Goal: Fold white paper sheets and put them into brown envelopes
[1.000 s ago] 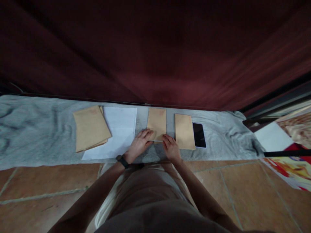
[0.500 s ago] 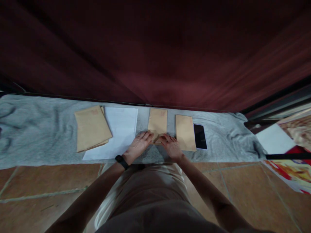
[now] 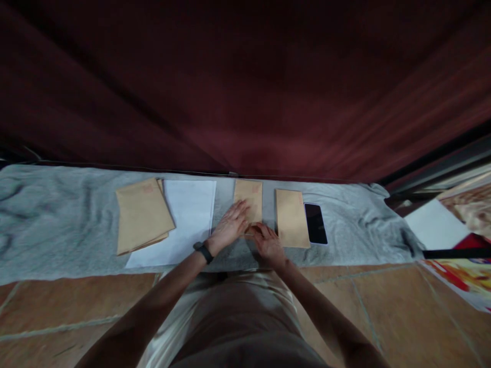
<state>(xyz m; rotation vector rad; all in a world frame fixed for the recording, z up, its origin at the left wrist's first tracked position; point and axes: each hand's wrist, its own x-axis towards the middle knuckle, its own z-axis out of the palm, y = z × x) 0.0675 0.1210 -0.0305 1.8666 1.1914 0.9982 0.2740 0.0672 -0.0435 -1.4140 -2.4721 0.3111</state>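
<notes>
A narrow brown paper envelope (image 3: 251, 197) lies upright in front of me on the grey cloth (image 3: 345, 217). My left hand (image 3: 232, 223) rests flat across its left lower part, fingers stretched out over the paper; a dark watch band (image 3: 203, 251) circles that wrist. At the envelope's lower right end, the fingers of my right hand (image 3: 267, 243) are bent and pressed together on the near edge. Part of that near end is hidden beneath my hands. A second brown envelope (image 3: 291, 217) lies just right of my right hand.
Larger brown envelopes (image 3: 143, 217) are stacked at left, overlapping white paper (image 3: 192, 209). A phone (image 3: 315, 223) lies beside the right envelope. A dark red curtain (image 3: 245, 102) hangs behind the cloth. Printed sheets (image 3: 466, 276) and tiled floor (image 3: 364, 306) show at right.
My left hand has moved up and inward from the envelope's near left corner to lie over its middle. My right hand stays at the near edge. The whole view has shifted slightly.
</notes>
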